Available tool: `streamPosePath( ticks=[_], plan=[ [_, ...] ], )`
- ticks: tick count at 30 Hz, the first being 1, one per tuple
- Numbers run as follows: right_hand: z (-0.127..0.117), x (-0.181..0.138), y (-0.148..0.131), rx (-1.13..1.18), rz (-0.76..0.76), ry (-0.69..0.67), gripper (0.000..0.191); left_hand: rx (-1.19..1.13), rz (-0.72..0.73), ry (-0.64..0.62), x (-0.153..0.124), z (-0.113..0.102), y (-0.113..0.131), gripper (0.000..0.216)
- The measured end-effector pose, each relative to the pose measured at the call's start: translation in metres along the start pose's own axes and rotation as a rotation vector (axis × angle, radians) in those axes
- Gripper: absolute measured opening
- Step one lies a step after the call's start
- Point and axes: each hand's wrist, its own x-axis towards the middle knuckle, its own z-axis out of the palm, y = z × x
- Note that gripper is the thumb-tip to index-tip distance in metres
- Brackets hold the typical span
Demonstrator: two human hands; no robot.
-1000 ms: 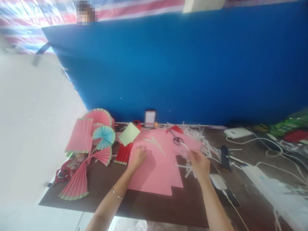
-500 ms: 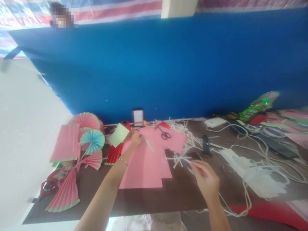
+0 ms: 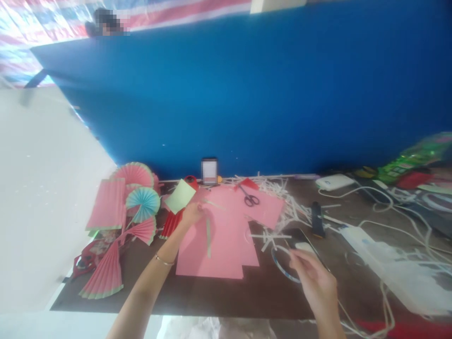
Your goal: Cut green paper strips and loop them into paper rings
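Pink paper sheets point(image 3: 219, 245) lie spread mid-table, running toward the near edge, and the left hand point(image 3: 192, 214) pinches a thin pale strip point(image 3: 208, 230) over them, fingers closed on its top end. The right hand point(image 3: 312, 273), near the front edge, looks curled around a tape ring point(image 3: 282, 266), though blur leaves that grip uncertain. Placing the strip seems the step; next calls for lining it up. No containers show; scissors point(image 3: 250, 197) sit toward the back edge.

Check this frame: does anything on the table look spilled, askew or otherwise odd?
Yes. White paper strips lie scattered loosely beside the pink sheets, near the scissors. White cables tangle across the table's right side. Otherwise nothing looks damaged.
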Motion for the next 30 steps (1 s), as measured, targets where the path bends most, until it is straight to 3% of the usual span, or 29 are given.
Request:
streamPosePath(
  ticks=[6,12,17,22,24,27,30],
  plan=[
    [0.014,-0.007,-0.008,0.023,-0.005,-0.103,0.022,0.108,0.095,-0.034,0.039,0.009,0.015,0.032],
    [-0.007,-0.017,-0.001,-0.049,0.096,-0.116,0.026,0.066,0.182,-0.128,0.055,0.001,0.016,0.011],
    [-0.001,-0.011,-0.001,-0.017,0.194,-0.181,0.03,-0.161,0.226,-0.149,0.033,-0.001,0.008,0.017],
    [0.033,0.005,-0.012,0.012,0.231,-0.373,0.031,-0.426,0.163,-0.111,-0.007,0.002,-0.006,0.03],
    [0.048,0.012,-0.021,-0.02,0.222,-0.458,0.031,-0.708,0.112,-0.176,-0.024,0.001,-0.009,0.035],
    [0.07,0.023,-0.04,-0.058,0.183,-0.631,0.031,-0.872,0.02,-0.253,-0.047,-0.006,-0.004,0.034],
    [0.092,0.036,-0.061,-0.07,0.074,-0.912,0.026,-0.929,0.029,-0.337,-0.065,-0.018,0.009,0.031]
  ],
)
